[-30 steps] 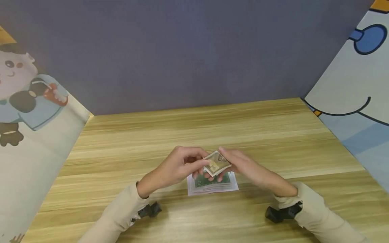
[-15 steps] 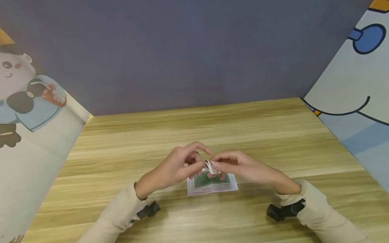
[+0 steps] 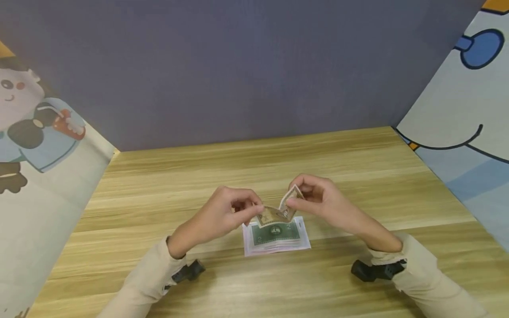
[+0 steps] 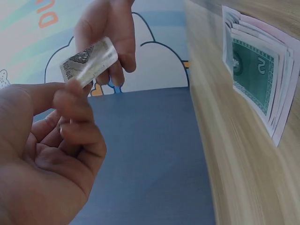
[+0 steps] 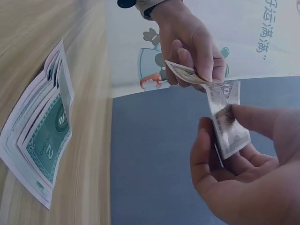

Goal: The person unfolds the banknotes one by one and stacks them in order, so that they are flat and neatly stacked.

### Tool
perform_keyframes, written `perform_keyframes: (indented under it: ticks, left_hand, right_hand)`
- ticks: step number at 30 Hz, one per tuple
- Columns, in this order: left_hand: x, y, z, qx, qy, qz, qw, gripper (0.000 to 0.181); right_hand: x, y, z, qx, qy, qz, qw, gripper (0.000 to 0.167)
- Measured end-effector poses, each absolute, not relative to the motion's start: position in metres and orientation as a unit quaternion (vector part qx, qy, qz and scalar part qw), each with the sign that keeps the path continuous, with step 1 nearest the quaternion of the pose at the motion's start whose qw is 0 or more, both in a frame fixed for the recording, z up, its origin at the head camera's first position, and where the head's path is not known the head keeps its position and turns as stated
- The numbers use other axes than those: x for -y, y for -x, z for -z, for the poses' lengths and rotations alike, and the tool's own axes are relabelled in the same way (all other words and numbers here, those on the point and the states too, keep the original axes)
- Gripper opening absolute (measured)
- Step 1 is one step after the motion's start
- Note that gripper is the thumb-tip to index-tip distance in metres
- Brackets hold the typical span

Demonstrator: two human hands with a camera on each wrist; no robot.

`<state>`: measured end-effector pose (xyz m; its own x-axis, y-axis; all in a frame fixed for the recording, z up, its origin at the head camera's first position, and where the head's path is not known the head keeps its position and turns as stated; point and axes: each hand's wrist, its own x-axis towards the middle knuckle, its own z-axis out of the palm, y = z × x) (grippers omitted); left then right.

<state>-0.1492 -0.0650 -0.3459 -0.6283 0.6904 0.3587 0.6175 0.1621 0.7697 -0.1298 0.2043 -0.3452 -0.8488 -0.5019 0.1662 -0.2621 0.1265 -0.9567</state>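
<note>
A small brownish banknote (image 3: pixel 272 215), creased across its middle, is stretched between both hands above the table. My left hand (image 3: pixel 226 214) pinches its left end between thumb and fingers. The right end, folded upward, is pinched by my right hand (image 3: pixel 324 205); in the right wrist view the thumb presses on the face of the note (image 5: pixel 227 122). Just below lies a stack of larger notes with a green banknote (image 3: pixel 276 234) on top, marked with a 2. That stack (image 4: pixel 255 70) is touched by neither hand and looks slightly bent along a crease.
The wood-grain table (image 3: pixel 179 176) runs back to a grey-blue panel (image 3: pixel 254 75). Cartoon-printed panels stand at the left (image 3: pixel 59 176) and right (image 3: pixel 469 115). A black wrist camera (image 3: pixel 187 271) sits on the left wrist, another black camera (image 3: pixel 375 270) on the right.
The folded brown note has been opened out between the hands. My right hand has moved right and up with its end, my left hand slightly left. More of the green note shows.
</note>
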Motion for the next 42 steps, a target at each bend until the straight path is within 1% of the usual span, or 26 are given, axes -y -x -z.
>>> perform_keyframes:
  ticks: [5,12,16,20,23,26,29,35,42]
  left_hand:
    - [0.067,0.149,0.344,-0.769,-0.427,-0.475,0.010,0.009]
    - [0.068,0.148,0.341,-0.775,-0.424,-0.467,0.006,0.011]
    - [0.068,0.149,0.341,-0.782,-0.426,-0.454,0.012,0.014]
    - [0.068,0.151,0.347,-0.792,-0.424,-0.437,0.037,0.015]
    - [0.066,0.154,0.355,-0.801,-0.418,-0.422,0.075,0.017]
    - [0.062,0.157,0.365,-0.806,-0.415,-0.404,0.124,0.020]
    - [0.060,0.159,0.373,-0.810,-0.416,-0.383,0.156,0.021]
    - [0.061,0.160,0.378,-0.813,-0.417,-0.361,0.184,0.024]
    - [0.060,0.163,0.390,-0.812,-0.430,-0.331,0.215,0.029]
  right_hand:
    - [-0.205,0.129,0.342,-0.751,0.257,0.603,0.074,0.010]
    - [-0.209,0.128,0.338,-0.773,0.250,0.581,0.043,0.009]
    - [-0.211,0.129,0.338,-0.787,0.243,0.566,0.044,0.008]
    - [-0.212,0.131,0.340,-0.805,0.238,0.540,0.061,0.009]
    - [-0.213,0.134,0.345,-0.833,0.244,0.491,0.076,0.011]
    - [-0.215,0.136,0.351,-0.860,0.252,0.432,0.099,0.013]
    - [-0.214,0.138,0.357,-0.871,0.257,0.402,0.120,0.013]
    - [-0.210,0.139,0.367,-0.879,0.265,0.375,0.132,0.011]
    - [-0.208,0.138,0.376,-0.881,0.269,0.349,0.170,0.010]
